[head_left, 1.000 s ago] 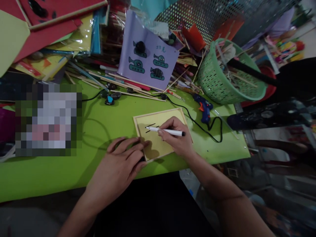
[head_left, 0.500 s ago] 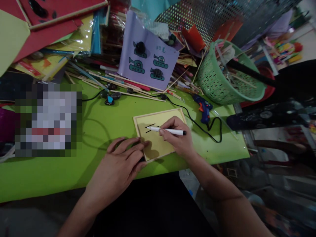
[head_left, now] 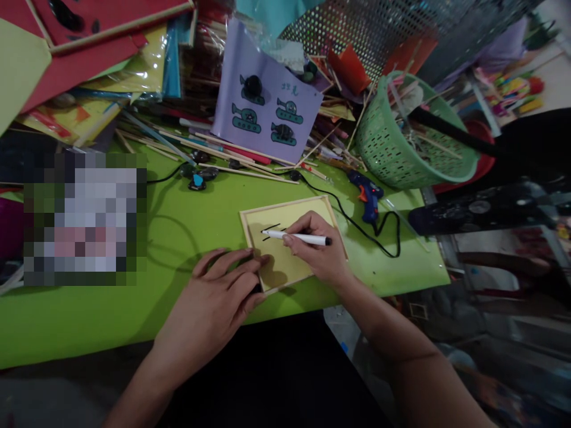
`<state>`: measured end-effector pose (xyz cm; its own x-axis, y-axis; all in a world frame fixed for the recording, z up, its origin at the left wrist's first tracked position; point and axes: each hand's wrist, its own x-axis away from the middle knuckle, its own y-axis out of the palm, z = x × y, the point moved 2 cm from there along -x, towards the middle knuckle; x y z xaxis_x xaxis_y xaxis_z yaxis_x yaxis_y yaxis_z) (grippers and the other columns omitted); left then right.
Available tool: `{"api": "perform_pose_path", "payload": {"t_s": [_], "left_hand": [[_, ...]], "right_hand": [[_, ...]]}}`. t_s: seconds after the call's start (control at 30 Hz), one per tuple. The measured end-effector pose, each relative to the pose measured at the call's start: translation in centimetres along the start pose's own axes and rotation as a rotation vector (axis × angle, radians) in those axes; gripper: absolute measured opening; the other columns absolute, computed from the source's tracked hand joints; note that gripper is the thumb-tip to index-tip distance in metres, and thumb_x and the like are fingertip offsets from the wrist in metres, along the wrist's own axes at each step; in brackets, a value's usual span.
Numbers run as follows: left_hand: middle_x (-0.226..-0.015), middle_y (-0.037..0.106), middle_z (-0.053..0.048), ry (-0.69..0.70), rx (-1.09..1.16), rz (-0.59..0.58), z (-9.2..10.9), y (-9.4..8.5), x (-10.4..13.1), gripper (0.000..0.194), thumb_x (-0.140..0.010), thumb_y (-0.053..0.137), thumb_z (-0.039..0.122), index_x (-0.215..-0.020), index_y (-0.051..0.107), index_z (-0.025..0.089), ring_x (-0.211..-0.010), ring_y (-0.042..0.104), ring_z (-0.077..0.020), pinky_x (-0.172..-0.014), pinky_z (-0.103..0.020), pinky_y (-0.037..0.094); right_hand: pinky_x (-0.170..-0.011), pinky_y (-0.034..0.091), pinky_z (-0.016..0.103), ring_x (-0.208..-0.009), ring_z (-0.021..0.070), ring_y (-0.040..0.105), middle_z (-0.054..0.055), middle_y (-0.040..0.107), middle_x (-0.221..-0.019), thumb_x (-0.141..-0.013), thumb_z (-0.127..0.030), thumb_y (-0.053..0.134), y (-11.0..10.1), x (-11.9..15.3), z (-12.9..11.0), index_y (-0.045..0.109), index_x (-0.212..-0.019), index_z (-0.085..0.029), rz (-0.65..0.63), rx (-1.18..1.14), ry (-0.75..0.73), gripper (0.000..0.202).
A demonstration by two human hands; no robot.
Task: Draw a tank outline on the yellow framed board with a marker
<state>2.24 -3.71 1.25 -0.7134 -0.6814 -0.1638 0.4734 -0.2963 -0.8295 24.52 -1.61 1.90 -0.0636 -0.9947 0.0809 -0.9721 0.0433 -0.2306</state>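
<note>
In the head view, my right hand [head_left: 316, 246] is closed round a white marker pen [head_left: 303, 237] with a black end. Its tip touches yellow card [head_left: 289, 266] inside a thin wooden frame [head_left: 285, 204]. A few short black lines [head_left: 273, 227] show near the tip. My left hand [head_left: 223, 288] grips the frame's lower left corner, fingers bent over the left edge and thumb by the bottom edge. Something small and black shows between thumb and forefinger; I cannot make it out. Part of the card lies hidden under both hands.
A blue glue gun [head_left: 368, 199] with a black cord lies right of the frame. Behind are dark stones [head_left: 197, 181], thin sticks [head_left: 250, 172], a purple sheet with drawings [head_left: 267, 116] and a green basket [head_left: 414, 154]. A blurred-out patch [head_left: 89, 220] covers the left.
The marker pen and my right hand have shifted slightly, with the pen's back end now further left. My left hand and the frame have stayed in place.
</note>
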Motion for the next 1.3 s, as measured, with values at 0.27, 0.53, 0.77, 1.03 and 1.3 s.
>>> {"api": "perform_pose_path", "payload": {"t_s": [0.27, 0.53, 0.77, 1.03, 1.3], "left_hand": [[-0.142, 0.07, 0.002, -0.015, -0.003, -0.018, 0.1, -0.1, 0.1, 0.02, -0.108, 0.048, 0.031, -0.121, 0.063, 0.026, -0.138, 0.058, -0.0254, -0.117, -0.05, 0.042], [-0.143, 0.069, 0.0, 0.011, 0.003, 0.002, 0.0, 0.0, 0.1, 0.016, -0.108, 0.049, 0.034, -0.107, 0.063, 0.025, -0.138, 0.056, -0.0261, -0.112, -0.051, 0.038], [-0.145, 0.068, 0.001, 0.028, 0.012, 0.005, -0.2, 0.0, 0.0, 0.015, -0.108, 0.049, 0.033, -0.108, 0.062, 0.025, -0.138, 0.055, -0.0249, -0.113, -0.049, 0.034], [-0.144, 0.069, -0.001, 0.021, 0.009, -0.001, -0.2, 0.0, 0.0, 0.017, -0.107, 0.05, 0.033, -0.104, 0.065, 0.025, -0.138, 0.056, -0.0253, -0.112, -0.048, 0.037], [-0.143, 0.07, 0.001, 0.01, 0.024, 0.01, -0.2, -0.1, 0.0, 0.019, -0.107, 0.05, 0.033, -0.108, 0.067, 0.026, -0.136, 0.057, -0.0257, -0.113, -0.049, 0.039]], "right_hand": [[-0.05, 0.035, 0.025, -0.055, 0.0102, 0.047, -0.005, 0.059, -0.065, -0.081, -0.031, 0.076, -0.2, 0.1, -0.3, 0.06, -0.082, -0.023, 0.056, 0.034, 0.008, 0.018], [-0.052, 0.037, 0.025, -0.057, 0.011, 0.047, -0.004, 0.059, -0.066, -0.081, -0.03, 0.074, -0.7, 0.2, 0.0, 0.061, -0.081, -0.023, 0.138, 0.073, 0.018, 0.015], [-0.052, 0.041, 0.025, -0.059, 0.0114, 0.053, -0.002, 0.064, -0.069, -0.077, -0.03, 0.073, -1.3, 0.1, 0.0, 0.061, -0.078, -0.023, 0.215, 0.075, 0.014, 0.014], [-0.05, 0.039, 0.024, -0.056, 0.0106, 0.051, -0.004, 0.061, -0.065, -0.076, -0.027, 0.071, -1.6, 0.0, 0.0, 0.059, -0.076, -0.023, 0.279, 0.06, 0.021, 0.013], [-0.05, 0.04, 0.025, -0.056, 0.011, 0.052, -0.003, 0.063, -0.065, -0.078, -0.026, 0.074, -1.9, 0.1, 0.1, 0.062, -0.077, -0.022, 0.301, 0.01, -0.024, 0.012]]}}
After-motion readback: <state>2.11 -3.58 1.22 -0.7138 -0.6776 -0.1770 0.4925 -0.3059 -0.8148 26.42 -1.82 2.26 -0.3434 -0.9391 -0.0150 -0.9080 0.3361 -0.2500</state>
